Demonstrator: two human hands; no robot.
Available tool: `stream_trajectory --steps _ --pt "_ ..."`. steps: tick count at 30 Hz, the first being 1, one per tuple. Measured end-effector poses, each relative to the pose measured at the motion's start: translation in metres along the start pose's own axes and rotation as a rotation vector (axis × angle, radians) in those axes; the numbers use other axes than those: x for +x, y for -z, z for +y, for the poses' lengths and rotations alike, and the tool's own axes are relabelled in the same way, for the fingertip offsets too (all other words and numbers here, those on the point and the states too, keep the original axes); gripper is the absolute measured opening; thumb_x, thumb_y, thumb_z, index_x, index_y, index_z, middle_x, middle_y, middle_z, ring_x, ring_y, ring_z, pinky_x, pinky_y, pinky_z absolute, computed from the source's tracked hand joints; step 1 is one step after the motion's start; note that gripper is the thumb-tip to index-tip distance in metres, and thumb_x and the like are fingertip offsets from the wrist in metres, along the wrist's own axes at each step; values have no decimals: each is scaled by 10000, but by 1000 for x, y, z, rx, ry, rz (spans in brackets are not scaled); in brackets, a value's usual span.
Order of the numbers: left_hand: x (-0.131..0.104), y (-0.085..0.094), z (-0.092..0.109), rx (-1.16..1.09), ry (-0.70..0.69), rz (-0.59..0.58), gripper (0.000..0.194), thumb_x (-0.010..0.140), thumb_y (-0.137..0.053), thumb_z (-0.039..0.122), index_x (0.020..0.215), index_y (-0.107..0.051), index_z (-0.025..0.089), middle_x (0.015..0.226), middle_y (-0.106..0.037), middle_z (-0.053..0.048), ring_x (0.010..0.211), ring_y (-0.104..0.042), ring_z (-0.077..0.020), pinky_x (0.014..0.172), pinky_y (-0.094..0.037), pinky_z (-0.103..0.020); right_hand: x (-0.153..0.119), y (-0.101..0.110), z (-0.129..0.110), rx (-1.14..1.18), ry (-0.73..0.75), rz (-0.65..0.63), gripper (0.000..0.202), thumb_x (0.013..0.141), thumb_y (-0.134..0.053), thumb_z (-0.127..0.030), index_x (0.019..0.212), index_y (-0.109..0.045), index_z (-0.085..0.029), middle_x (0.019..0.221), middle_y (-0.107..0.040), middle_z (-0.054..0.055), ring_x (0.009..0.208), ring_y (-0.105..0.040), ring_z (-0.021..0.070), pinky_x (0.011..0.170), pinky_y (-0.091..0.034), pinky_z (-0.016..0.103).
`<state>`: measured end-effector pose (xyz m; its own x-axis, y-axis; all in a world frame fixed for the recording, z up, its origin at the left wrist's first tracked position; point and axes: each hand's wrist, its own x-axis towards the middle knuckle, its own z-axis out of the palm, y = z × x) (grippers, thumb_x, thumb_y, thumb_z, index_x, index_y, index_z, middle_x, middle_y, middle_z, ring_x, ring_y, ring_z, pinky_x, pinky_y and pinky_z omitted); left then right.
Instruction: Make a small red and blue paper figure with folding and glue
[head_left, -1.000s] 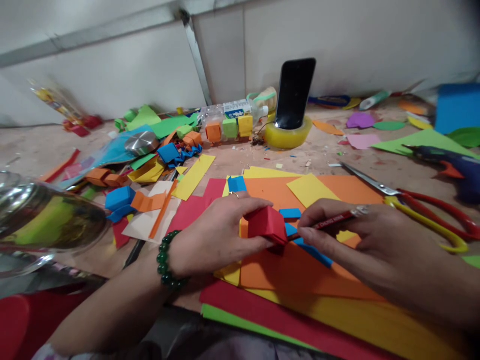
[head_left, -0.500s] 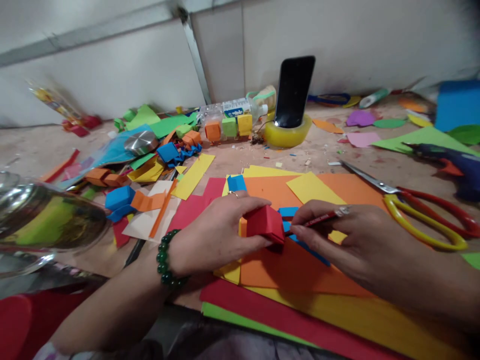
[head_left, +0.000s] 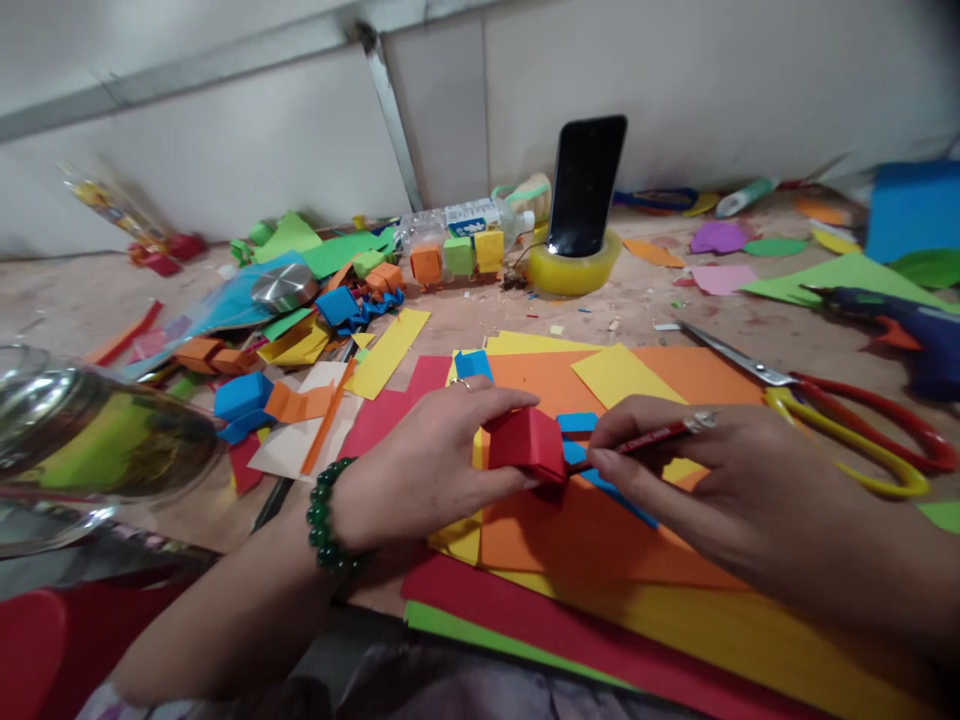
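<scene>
pinching boxy, smooth red paper [head_left: 527, 440] | left hand [head_left: 424, 460]; slim pencil [head_left: 656, 438] gripped | right hand [head_left: 697, 480]

Pale wall panels [head_left: 637, 80]; grey metal strips [head_left: 187, 70]; brownish worktop [head_left: 465, 310].

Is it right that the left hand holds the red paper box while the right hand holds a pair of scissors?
Not quite: the right hand holds a red pencil, as the head view shows. The left hand does hold the red paper box.
</scene>
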<state>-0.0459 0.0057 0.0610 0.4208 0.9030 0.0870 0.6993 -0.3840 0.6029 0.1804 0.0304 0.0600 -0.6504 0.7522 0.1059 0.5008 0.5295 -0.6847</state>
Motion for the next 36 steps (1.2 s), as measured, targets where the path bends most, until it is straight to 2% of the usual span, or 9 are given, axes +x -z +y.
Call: stream_trajectory --steps 8,17,24,29,33,36 --pt "-1 0 -2 13 -11 0 356 794 -713 373 1096 -650 197 1053 -708 -37 923 -627 -179 806 -486 -266 1 -5 4 28 -70 -115 200 911 -504 -308 880 -684 -227 786 -703 11 645 -627 140 591 -480 244" --pt "-1 0 -4 22 -6 -10 388 802 -707 400 1121 -640 188 1067 -699 -48 938 -626 -183 804 -483 -263 -1 2 1 24 -24 -34 208 907 -518 -310 809 -677 -218 719 -672 -11 578 -598 109 534 -461 214" --pt "-1 1 -3 14 -6 -21 382 806 -706 404 1112 -644 184 1063 -701 -45 932 -626 -176 801 -481 -254 4 -2 3 42 -48 -121 258 911 -497 -335 768 -667 -204 766 -690 12 609 -614 126 560 -478 234" --pt "-2 1 -3 8 -8 -29 383 812 -696 414 1120 -643 194 1087 -699 -49 960 -629 -187 813 -487 -266 3 0 2 38 -38 -61 262 904 -516 -360 780 -689 -207 713 -676 10 560 -594 122 517 -467 234" --pt "-3 2 -3 -18 8 -28 429 797 -710 402 1166 -625 199 1115 -696 -52 982 -633 -190 855 -491 -281 2 8 -1 38 -43 45 310 896 -530 -385 689 -673 -204 697 -670 23 583 -612 138 508 -466 244" --pt "-3 3 -2 -32 40 -36 473 782 -724 408 1193 -619 200 1153 -690 -61 1022 -631 -203 895 -491 -299 1 19 -1 43 -44 149 275 875 -573 -382 681 -667 -212 671 -660 10 575 -604 138 515 -464 252"
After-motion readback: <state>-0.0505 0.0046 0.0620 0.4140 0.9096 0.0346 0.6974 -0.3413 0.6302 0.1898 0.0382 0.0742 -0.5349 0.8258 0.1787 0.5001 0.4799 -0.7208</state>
